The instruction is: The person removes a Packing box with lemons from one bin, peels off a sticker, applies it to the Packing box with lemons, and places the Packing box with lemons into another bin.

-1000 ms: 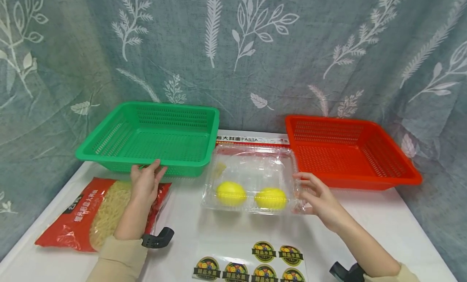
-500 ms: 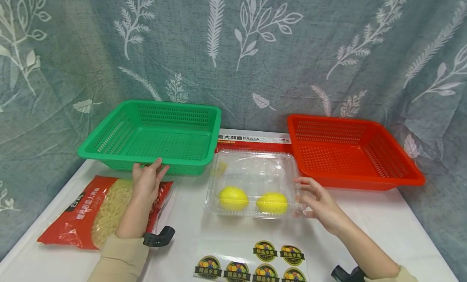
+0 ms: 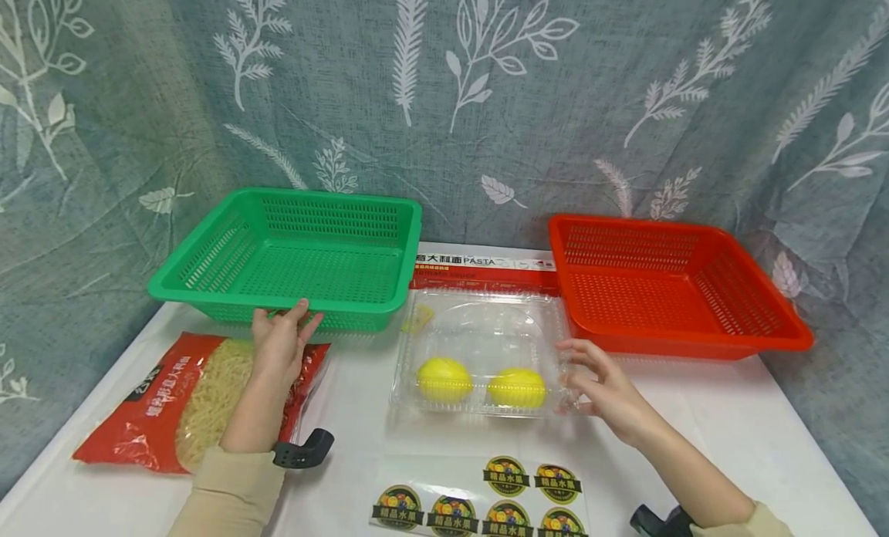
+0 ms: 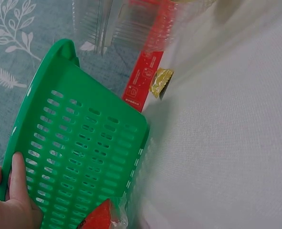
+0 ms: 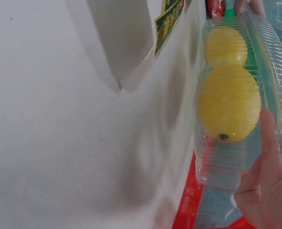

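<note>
My left hand [image 3: 281, 340] pinches the front rim of the green plastic basket [image 3: 278, 309], thumb over the rim and fingers outside it. In the left wrist view, an index finger [image 4: 18, 179] lies along the basket's slotted wall. My right hand [image 3: 607, 390] holds the right side of a clear plastic clamshell container [image 3: 486, 332]. Two yellow, lemon-like fruits [image 3: 444, 379] sit inside it near its front. In the right wrist view the nearer fruit [image 5: 229, 102] shows a dark stem end, and a finger [image 5: 269, 138] stretches along the container's side.
A red bag of pasta [image 3: 149, 406] lies left, partly under my left forearm. A red basket [image 3: 646, 348] stands back right. Behind the container lies a red-and-white box printed PASTA [image 3: 479, 271]. A small yellow packet [image 4: 161, 82] lies beside it. A sheet of round stickers [image 3: 451, 475] lies in front.
The container in my right hand has come slightly toward me and down, showing more of the red box behind it. My left hand stays on the green basket's rim.
</note>
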Demonstrator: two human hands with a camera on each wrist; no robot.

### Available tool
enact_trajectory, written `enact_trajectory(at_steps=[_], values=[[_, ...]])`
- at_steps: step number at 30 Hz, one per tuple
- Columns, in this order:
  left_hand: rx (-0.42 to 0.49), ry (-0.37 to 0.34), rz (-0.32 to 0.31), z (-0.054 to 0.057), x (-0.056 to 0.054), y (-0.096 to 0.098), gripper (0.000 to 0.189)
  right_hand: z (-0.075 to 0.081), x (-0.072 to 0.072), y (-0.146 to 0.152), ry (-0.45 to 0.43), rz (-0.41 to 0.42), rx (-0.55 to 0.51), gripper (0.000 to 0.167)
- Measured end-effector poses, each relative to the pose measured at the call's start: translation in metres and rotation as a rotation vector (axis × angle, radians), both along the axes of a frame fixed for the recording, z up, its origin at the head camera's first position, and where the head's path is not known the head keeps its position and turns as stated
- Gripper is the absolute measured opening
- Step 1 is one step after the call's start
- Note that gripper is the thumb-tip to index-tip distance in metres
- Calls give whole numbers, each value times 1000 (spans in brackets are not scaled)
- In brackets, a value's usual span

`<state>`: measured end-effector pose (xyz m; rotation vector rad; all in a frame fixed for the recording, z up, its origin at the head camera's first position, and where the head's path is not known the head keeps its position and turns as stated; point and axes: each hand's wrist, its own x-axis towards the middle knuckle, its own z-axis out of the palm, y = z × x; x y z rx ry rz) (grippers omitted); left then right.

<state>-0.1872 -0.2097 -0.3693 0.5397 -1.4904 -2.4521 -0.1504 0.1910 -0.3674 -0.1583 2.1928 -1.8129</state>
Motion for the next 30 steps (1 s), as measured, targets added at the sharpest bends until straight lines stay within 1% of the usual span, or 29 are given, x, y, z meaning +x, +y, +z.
enact_trajectory(at_steps=[9,15,19,30], values=[[-10,-4,8,-1,3,-2,29,-6,-1,-1,-9,19,18,45],[-5,23,2,-1,2,-1,31,-7,-3,2,-13,19,50,44],[-4,25,1,0,2,-1,32,-6,-5,1,-24,21,29,46],[-2,33,-1,0,2,-1,31,-7,-8,1,-25,52,42,46]])
